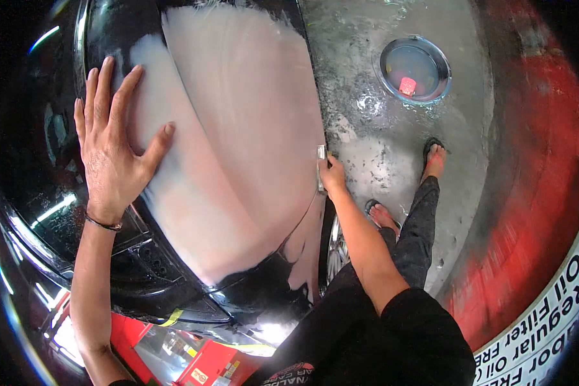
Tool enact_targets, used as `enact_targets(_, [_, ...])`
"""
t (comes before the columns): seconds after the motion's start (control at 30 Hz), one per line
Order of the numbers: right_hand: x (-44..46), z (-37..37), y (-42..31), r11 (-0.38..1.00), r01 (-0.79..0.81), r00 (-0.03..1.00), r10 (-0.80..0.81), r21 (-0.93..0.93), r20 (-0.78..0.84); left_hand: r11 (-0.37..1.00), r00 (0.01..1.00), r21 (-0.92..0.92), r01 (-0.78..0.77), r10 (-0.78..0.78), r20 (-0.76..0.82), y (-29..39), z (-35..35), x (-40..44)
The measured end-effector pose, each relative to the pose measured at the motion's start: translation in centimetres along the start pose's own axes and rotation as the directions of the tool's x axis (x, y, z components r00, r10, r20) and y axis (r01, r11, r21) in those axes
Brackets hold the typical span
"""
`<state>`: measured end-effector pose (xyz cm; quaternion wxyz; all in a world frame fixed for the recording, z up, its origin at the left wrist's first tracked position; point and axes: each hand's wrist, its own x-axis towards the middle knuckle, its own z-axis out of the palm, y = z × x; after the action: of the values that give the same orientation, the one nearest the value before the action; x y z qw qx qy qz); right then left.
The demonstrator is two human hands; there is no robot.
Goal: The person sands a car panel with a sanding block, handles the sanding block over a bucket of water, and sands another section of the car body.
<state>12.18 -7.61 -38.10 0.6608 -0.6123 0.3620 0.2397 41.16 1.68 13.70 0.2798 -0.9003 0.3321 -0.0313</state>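
Note:
My left hand [112, 145] lies flat with fingers spread on the car's body, across glossy black paint and the edge of a dull, pale sanded patch [238, 116]. That patch covers much of the panel, and a raised crease runs down through it. On the panel's right edge, my right hand [332, 175] is closed around a narrow, light-coloured sanding block [321, 161]. Part of the block is hidden behind my fingers, and its working face does not show.
A round metal basin [445, 64] of cloudy water stands on the wet floor [457, 141], with a pink-red piece [407, 86] in it. My sandalled feet [435, 161] are beside the car. Red equipment [209, 360] sits lower left; a lettered sign [540, 321] is lower right.

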Motion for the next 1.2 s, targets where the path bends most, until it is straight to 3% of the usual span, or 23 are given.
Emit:
enact_targets(0.07, [-3.2,-2.7,-3.9,0.996,-0.086,0.991,0.086,-0.004,0.104,1.0,1.0,0.0,-0.008,0.008,-0.001,0.2,-0.4,-0.2])
enact_targets(0.13, [-8.8,-2.1,-3.7,0.989,-0.004,0.999,-0.001,-0.146,-0.032,1.0,1.0,0.008,-0.005,0.005,-0.024,-0.1,-0.2,0.0])
enact_targets(0.2, [-16.4,-3.6,-6.0,1.0,-0.021,1.0,0.022,0.015,-0.006,1.0,1.0,-0.007,-0.008,0.008,-0.021,0.1,0.0,-0.4])
enact_targets(0.27, [-19.1,-3.6,-6.0,0.996,0.088,0.995,-0.087,0.012,-0.042,1.0,1.0,0.0,-0.013,0.013,-0.026,-0.1,0.2,-0.3])
enact_targets(0.33, [-15.9,-2.4,-3.8,0.981,0.182,0.979,-0.176,0.061,-0.101,1.0,0.999,0.004,-0.024,0.024,-0.022,-0.2,-0.1,-0.2])
enact_targets(0.37, [-12.6,-1.6,-1.7,0.978,0.2,0.971,-0.206,-0.064,-0.121,1.0,0.999,0.002,-0.03,0.03,-0.013,-0.2,-0.1,-0.2])
enact_targets(0.43, [-6.3,-1.7,-2.9,0.998,0.015,0.995,-0.02,-0.054,-0.098,0.999,0.999,-0.003,-0.032,0.032,-0.017,-0.2,0.3,-0.2])
enact_targets(0.47, [-4.3,-2.8,-4.3,0.991,-0.028,0.998,0.021,0.132,0.055,0.999,0.999,-0.003,-0.033,0.033,-0.024,-0.3,0.4,-0.3])
enact_targets(0.5, [-1.1,-0.5,0.3,0.996,-0.033,0.999,0.033,0.084,0.0,0.999,0.999,-0.001,-0.039,0.039,-0.018,-0.3,0.4,-0.3])
enact_targets(0.6, [-5.3,-1.1,-1.7,0.999,0.037,0.999,-0.038,-0.036,-0.03,1.0,1.0,0.0,-0.02,0.02,-0.02,-0.2,-0.1,-0.3])
enact_targets(0.67, [-13.8,-1.6,-4.7,0.972,0.212,0.963,-0.226,-0.101,-0.145,1.0,0.999,-0.006,-0.005,0.005,-0.034,0.0,0.0,-0.4])
enact_targets(0.73, [-21.6,-3.4,-10.5,0.93,0.368,0.928,-0.368,-0.018,-0.047,1.0,1.0,0.006,0.008,-0.008,-0.017,0.2,-0.1,-0.6])
enact_targets(0.77, [-22.4,-3.0,-11.1,0.922,0.386,0.92,-0.386,-0.015,-0.073,1.0,1.0,0.015,0.015,-0.015,-0.015,0.1,-0.2,-0.4])
enact_targets(0.83, [-20.7,-2.5,-12.3,0.913,0.407,0.909,-0.405,0.007,-0.097,1.0,0.999,0.014,0.024,-0.024,-0.025,0.3,-0.2,-0.3])
enact_targets(0.93, [-8.2,0.0,-12.0,0.901,0.433,0.886,-0.43,-0.019,-0.172,1.0,1.0,0.016,0.019,-0.019,-0.019,0.1,0.3,-0.6])
enact_targets(0.97, [-3.9,0.1,-13.1,0.96,0.28,0.954,-0.28,-0.018,-0.107,1.0,1.0,0.02,0.019,-0.018,-0.013,0.1,0.2,-0.6])
enact_targets(1.03, [1.7,0.2,-14.7,0.964,0.242,0.97,-0.242,0.11,-0.02,0.999,1.0,0.025,0.025,-0.025,-0.007,0.0,0.0,-0.5])
enact_targets(1.13, [-0.6,1.2,-14.0,0.948,0.318,0.943,-0.317,-0.013,-0.099,0.999,0.999,0.017,0.045,-0.045,-0.004,0.3,-0.2,-0.5])
enact_targets(1.17, [-5.7,0.7,-15.4,0.929,0.357,0.914,-0.368,-0.093,-0.171,0.998,0.999,0.018,0.053,-0.053,-0.009,0.3,-0.1,-0.5])
enact_targets(1.2, [-9.9,0.5,-15.4,0.843,0.536,0.82,-0.532,-0.04,-0.213,0.998,0.998,0.015,0.059,-0.059,-0.008,0.4,-0.2,-0.5])
